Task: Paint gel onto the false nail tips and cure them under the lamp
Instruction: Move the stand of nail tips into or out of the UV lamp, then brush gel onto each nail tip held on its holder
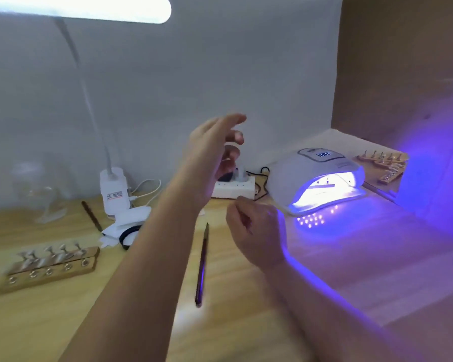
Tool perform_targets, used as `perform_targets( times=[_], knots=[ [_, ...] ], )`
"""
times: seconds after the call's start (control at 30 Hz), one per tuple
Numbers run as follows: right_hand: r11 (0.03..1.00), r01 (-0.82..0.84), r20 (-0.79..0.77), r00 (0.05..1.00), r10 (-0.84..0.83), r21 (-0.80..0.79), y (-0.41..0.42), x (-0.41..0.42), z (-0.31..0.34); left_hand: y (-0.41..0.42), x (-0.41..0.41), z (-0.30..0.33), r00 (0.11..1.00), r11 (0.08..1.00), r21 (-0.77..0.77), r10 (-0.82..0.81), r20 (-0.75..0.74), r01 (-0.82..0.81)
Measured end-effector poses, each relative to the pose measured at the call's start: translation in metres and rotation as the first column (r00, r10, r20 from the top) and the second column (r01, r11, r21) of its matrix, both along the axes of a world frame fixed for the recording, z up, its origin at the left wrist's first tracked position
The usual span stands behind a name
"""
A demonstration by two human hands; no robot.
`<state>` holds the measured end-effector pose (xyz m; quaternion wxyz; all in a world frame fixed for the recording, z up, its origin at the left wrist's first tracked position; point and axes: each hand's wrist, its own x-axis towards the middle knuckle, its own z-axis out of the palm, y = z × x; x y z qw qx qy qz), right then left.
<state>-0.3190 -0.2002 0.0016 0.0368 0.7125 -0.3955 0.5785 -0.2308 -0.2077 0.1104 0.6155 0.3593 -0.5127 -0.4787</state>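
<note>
**A:** What's running right now?

**B:** The curing lamp [315,178] at the right rear of the table [351,270] is lit violet, its mouth facing me and slightly right, with a strip inside. I'd judge a cure is under way and I'm between coats.

**A:** And the tips?

**B:** One wooden holder [49,267] sits at the left, long axis running left to right along the table, its false nail tips [53,253] on stands poking upward. More holders [385,164] lie behind the lamp at the right, too blurred to detail.

**A:** Your hands?

**B:** My left hand [215,155] is raised above the table, fingers loose and spread, gripping nothing. My right hand [256,233] hovers low near the lamp's mouth, fingers curled in; whether it pinches anything I can't tell.

**A:** The brush?

**B:** The brush [202,265] lies between my forearms, long axis nearly front to back, one end pointing away from me. Next, I'd guess, I pick it up and bring the left holder close, which needs a light pencil grip.
</note>
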Motion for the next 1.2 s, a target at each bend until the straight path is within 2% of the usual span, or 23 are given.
perform_targets(
  times=[0.03,0.1,0.2,0.3,0.37,0.43,0.53,0.63,0.7,0.8,0.87,0.9,0.97,1.0,1.03,1.07,1.2],
  knots=[
    [0.999,0.016,-0.064,0.998,-0.013,0.040,0.004,0.003,-0.002,0.008,0.014,0.005,0.993,0.997,-0.071,0.041,0.115,-0.033],
    [0.994,0.036,-0.210,0.978,-0.013,0.106,0.008,0.011,-0.006,0.026,0.053,0.011,0.922,0.961,-0.231,0.222,0.317,-0.152],
    [0.956,0.097,-0.415,0.909,0.028,0.276,0.013,0.021,-0.007,0.056,0.124,0.005,0.711,0.861,-0.388,0.496,0.499,-0.328],
    [0.919,0.148,-0.526,0.847,0.072,0.365,0.017,0.030,-0.004,0.087,0.193,-0.015,0.436,0.771,-0.356,0.606,0.666,-0.527],
    [0.908,0.178,-0.592,0.800,0.091,0.380,0.020,0.036,-0.001,0.104,0.227,-0.034,0.330,0.730,-0.262,0.559,0.761,-0.631],
    [0.897,0.208,-0.635,0.766,0.099,0.390,0.022,0.040,0.002,0.121,0.250,-0.054,0.361,0.728,-0.090,0.440,0.822,-0.680],
    [0.881,0.220,-0.639,0.760,0.114,0.419,0.023,0.045,0.004,0.140,0.265,-0.077,0.495,0.749,0.179,0.221,0.840,-0.638],
    [0.867,0.109,-0.494,0.853,0.170,0.486,0.021,0.044,0.004,0.139,0.269,-0.089,0.562,0.787,0.237,0.163,0.811,-0.570],
    [0.852,-0.097,-0.250,0.934,0.257,0.515,0.020,0.042,0.004,0.135,0.269,-0.093,0.566,0.792,0.208,0.201,0.799,-0.574],
    [0.827,-0.345,0.146,0.939,0.313,0.445,0.018,0.041,0.006,0.131,0.267,-0.098,0.533,0.777,0.149,0.265,0.804,-0.612],
    [0.770,-0.444,0.388,0.879,0.277,0.458,0.016,0.042,0.009,0.129,0.266,-0.101,0.510,0.772,0.121,0.286,0.811,-0.624],
    [0.713,-0.514,0.516,0.821,0.246,0.477,0.015,0.042,0.011,0.129,0.266,-0.102,0.507,0.776,0.114,0.286,0.813,-0.620],
    [0.563,-0.704,0.758,0.622,0.197,0.432,0.015,0.041,0.016,0.129,0.264,-0.104,0.516,0.792,0.111,0.277,0.811,-0.600],
    [0.505,-0.775,0.830,0.526,0.185,0.379,0.015,0.040,0.018,0.129,0.262,-0.104,0.511,0.799,0.103,0.274,0.815,-0.593],
    [0.479,-0.813,0.865,0.465,0.189,0.332,0.014,0.038,0.019,0.128,0.260,-0.104,0.493,0.805,0.086,0.272,0.826,-0.587],
    [0.487,-0.818,0.870,0.449,0.205,0.307,0.014,0.037,0.019,0.128,0.259,-0.103,0.473,0.811,0.067,0.269,0.839,-0.581],
    [0.682,-0.665,0.801,0.567,0.193,0.306,0.011,0.035,0.019,0.130,0.252,-0.099,0.434,0.857,0.031,0.230,0.871,-0.514]
  ],
)
